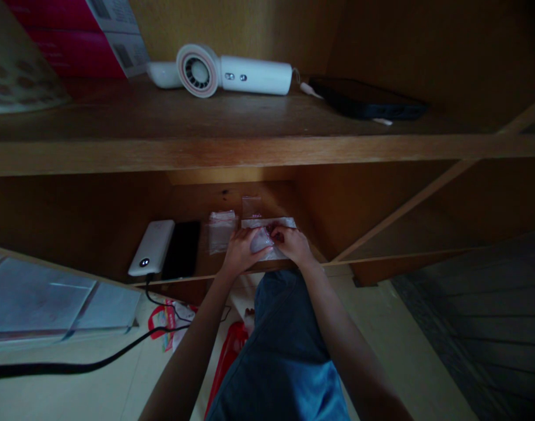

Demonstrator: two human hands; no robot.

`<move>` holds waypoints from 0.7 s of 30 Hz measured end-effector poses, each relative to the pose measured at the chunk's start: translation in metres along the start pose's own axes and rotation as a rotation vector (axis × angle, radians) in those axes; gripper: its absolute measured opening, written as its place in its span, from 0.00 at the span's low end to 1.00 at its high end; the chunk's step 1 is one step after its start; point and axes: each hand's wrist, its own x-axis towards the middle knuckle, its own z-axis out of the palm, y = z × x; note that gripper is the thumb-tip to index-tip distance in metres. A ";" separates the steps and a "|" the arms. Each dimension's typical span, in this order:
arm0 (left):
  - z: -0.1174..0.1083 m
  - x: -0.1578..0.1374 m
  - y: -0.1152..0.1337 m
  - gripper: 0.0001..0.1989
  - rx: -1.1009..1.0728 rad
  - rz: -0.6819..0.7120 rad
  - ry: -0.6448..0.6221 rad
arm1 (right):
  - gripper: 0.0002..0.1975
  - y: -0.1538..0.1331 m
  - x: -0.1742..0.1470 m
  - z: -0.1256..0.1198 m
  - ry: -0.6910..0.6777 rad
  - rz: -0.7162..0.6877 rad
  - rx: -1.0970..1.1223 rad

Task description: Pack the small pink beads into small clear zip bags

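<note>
Both my hands are over the lower shelf, in front of my knee. My left hand (241, 248) holds a small clear zip bag (261, 240) between thumb and fingers. Close beside the bag's mouth, my right hand (291, 241) is closed in a pinch; what its fingertips hold is too small and dark to make out. Under the hands lies a pale sheet or packet (287, 222). Small dark reddish bits show near my right fingertips. Behind sits another zip bag (251, 206) with a few tiny reddish pieces. A stack of clear zip bags (222, 231) lies left of my left hand.
A white power bank (152, 248) with a cable and a black phone (180, 250) lie to the left. On the upper shelf (249, 151) are a white handheld fan (254, 75), a dark phone (368, 98) and pink boxes (74, 52). A black cable (96, 363) hangs at lower left.
</note>
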 end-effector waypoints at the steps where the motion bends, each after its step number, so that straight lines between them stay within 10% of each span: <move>1: 0.000 0.000 0.000 0.26 0.000 -0.002 0.001 | 0.07 0.000 0.000 0.000 0.000 -0.006 -0.004; 12: 0.000 0.000 0.000 0.26 -0.001 0.019 0.005 | 0.08 -0.001 0.000 0.001 -0.003 -0.009 0.019; 21: 0.000 0.001 0.000 0.25 0.024 0.013 -0.003 | 0.06 0.015 0.002 0.003 0.051 -0.053 0.450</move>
